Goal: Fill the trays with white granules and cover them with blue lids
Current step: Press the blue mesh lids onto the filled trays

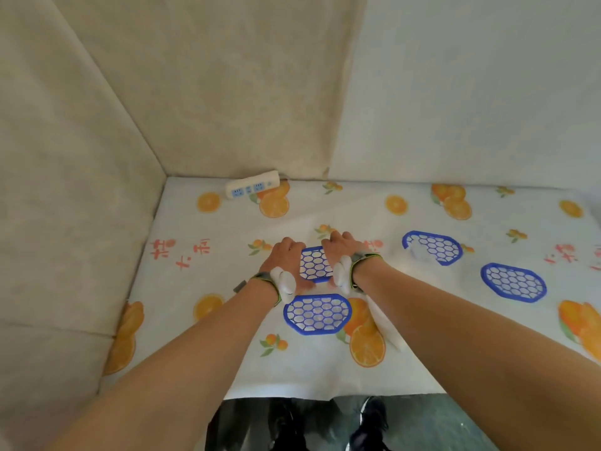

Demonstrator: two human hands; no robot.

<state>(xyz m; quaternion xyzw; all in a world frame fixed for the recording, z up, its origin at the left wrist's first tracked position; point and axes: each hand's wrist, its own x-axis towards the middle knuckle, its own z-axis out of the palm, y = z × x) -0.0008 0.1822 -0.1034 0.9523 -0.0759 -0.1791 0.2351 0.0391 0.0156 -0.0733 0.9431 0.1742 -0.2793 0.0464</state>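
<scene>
Lid under the hands: blue lid (316,264), lying flat on the tabletop (227,359) between the two hands, its long axis running from one hand to the other.
Left hand (283,255): at the lid's left end, fingers curled over its edge.
Right hand (341,245): at the right end, fingers likewise curled on it.
Nearer hand: neither; both touch.
Next move, judged: an even downward press to seat the lid.
Other lids: one (317,314) just nearer than the hands, two more (432,247) (513,282) well off to the right.

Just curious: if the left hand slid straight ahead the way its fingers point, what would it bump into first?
Probably nothing soon: past the left hand lies only bare tablecloth, then likely the wall; the power strip sits slightly left of that line.
</scene>
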